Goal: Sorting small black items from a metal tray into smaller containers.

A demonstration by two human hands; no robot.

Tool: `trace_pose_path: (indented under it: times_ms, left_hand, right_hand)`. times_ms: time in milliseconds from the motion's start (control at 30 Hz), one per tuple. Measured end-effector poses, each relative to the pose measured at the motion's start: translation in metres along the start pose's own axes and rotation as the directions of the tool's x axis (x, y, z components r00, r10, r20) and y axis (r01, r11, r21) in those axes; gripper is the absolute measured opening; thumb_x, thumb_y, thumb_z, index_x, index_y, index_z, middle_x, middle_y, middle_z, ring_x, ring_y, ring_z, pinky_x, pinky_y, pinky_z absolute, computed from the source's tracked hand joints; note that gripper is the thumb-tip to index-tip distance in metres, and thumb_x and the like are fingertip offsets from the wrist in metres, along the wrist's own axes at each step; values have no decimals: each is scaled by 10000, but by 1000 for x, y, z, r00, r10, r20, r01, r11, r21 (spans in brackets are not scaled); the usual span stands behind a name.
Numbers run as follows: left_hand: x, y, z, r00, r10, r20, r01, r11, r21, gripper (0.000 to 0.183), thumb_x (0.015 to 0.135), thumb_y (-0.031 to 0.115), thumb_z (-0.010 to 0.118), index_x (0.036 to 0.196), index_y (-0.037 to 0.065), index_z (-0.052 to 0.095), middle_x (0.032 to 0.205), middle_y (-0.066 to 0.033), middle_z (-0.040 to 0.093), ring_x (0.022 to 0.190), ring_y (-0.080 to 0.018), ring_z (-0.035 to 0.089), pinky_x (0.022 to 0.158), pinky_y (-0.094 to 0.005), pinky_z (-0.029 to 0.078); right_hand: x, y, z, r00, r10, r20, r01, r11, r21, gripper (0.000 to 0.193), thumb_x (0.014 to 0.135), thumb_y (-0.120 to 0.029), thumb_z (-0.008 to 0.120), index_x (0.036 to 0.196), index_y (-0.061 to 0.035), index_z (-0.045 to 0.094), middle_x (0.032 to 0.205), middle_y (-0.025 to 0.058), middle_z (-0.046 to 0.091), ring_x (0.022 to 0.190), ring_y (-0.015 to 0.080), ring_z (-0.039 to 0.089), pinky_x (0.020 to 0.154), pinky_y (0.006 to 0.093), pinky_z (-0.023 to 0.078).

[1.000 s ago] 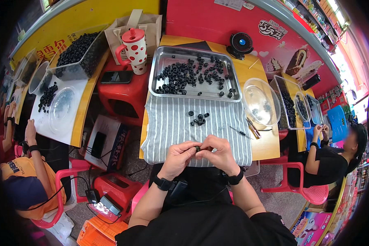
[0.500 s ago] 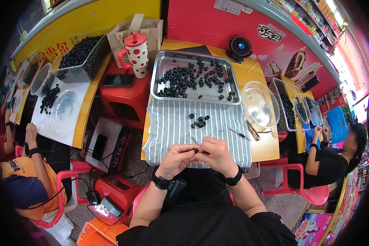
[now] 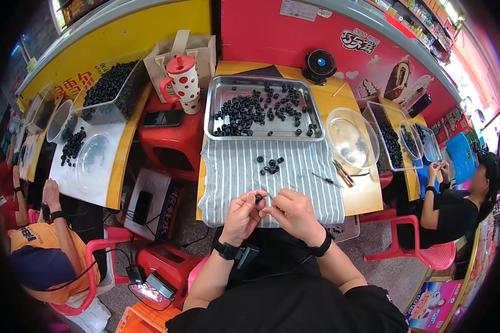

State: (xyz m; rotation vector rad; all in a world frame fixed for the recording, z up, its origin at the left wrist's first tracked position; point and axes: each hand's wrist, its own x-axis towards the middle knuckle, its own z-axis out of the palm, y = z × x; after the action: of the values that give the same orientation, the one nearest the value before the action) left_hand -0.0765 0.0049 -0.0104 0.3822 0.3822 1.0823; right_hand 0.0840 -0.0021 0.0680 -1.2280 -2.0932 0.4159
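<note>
My left hand (image 3: 242, 219) pinches a small black ring-shaped part (image 3: 258, 198) between thumb and fingertips, above the near edge of a grey striped cloth (image 3: 222, 180). Close beside it, my right hand (image 3: 295, 215) has thumb and forefinger pressed together, pointing at that part; anything between them is too small to make out. Beyond both hands, a little cluster of similar black parts (image 3: 271, 166) lies on the cloth. A steel tray (image 3: 221, 89) with many more stands at the back of the table. Right of the cluster lie a thin dark pointed tool (image 3: 326, 180) and a reddish-brown handled tool (image 3: 345, 174).
A round clear plastic dish (image 3: 339, 125) stands right of the tray, with a small black fan (image 3: 320, 65) behind. On the left, a red stool (image 3: 164, 139) bears a dotted cup (image 3: 184, 86) and a phone (image 3: 162, 118). Other people work at tables on both sides.
My hands have drawn slightly apart. The left has turned so the black part shows at its fingertips, while the right has shifted a little to the right.
</note>
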Motion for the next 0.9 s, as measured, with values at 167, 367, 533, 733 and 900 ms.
trace_pose_path:
  times_ms: [167,367,533,733,900]
  left_hand:
    - [-3,0,4,1000,19,3,-19,999,26,308,998,254,536,1081,-40,576,802,-25,525,693,-107,506,665,-232,452]
    - [-4,0,2,1000,22,-22,-20,998,66,281,996,239,542,1054,-31,593,774,-26,533,660,-109,504,633,-230,444]
    - [-6,3,1,999,12,-30,-8,995,100,282,994,236,546,1045,-34,610,766,-25,560,631,-114,523,615,-236,450]
    - [-5,-1,-3,1000,16,-14,-14,985,171,323,992,244,544,1132,-40,607,807,-53,605,655,-134,553,614,-254,461]
    - [-7,1,5,998,-11,55,3,989,150,437,1012,217,502,1388,3,441,878,-51,625,680,-112,591,646,-234,483]
  right_hand:
    - [-12,2,3,999,33,-5,-33,999,14,240,786,-142,719,676,-26,541,675,108,510,599,297,563,516,401,438]
    - [-16,3,7,997,70,-21,-68,994,84,201,783,-114,717,695,-26,560,681,105,520,605,292,573,514,391,442]
    - [-15,6,13,981,183,-57,-166,960,224,89,795,-56,705,858,-40,645,744,95,564,618,252,586,530,334,454]
    - [-8,5,14,969,248,-16,-216,870,443,243,826,-30,668,1068,-52,680,934,51,606,749,132,604,569,234,464]
    - [-14,15,10,948,286,137,-310,743,593,224,866,-59,653,1088,-60,678,978,36,595,802,102,608,574,220,456]
